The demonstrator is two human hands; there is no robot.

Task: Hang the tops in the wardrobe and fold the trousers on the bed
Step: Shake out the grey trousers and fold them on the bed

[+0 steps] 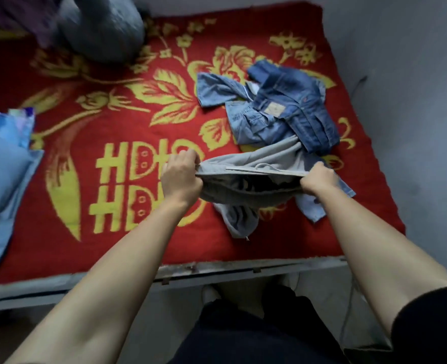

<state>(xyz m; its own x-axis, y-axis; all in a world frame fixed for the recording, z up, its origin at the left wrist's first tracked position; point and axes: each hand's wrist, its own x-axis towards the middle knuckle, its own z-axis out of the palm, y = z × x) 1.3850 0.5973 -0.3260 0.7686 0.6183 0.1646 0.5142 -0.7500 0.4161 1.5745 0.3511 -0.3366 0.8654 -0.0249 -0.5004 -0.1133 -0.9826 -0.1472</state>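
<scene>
Grey drawstring trousers point(259, 164) are stretched by the waistband above the red blanket point(107, 106) of the bed. My left hand point(181, 177) grips the waistband's left end and my right hand point(319, 178) grips its right end. The trouser legs hang down and crumple on the blanket below the hands. Behind them lies a heap of blue denim garments point(277, 109), darker jeans on top of lighter denim pieces. One light denim piece point(317, 206) sticks out under my right hand.
A light blue pillow point(1, 179) lies at the bed's left edge. A grey bundle point(99, 30) and purple cloth point(20, 14) sit at the far left corner. The bed's metal frame point(217, 271) runs along the near side, with a grey wall to the right.
</scene>
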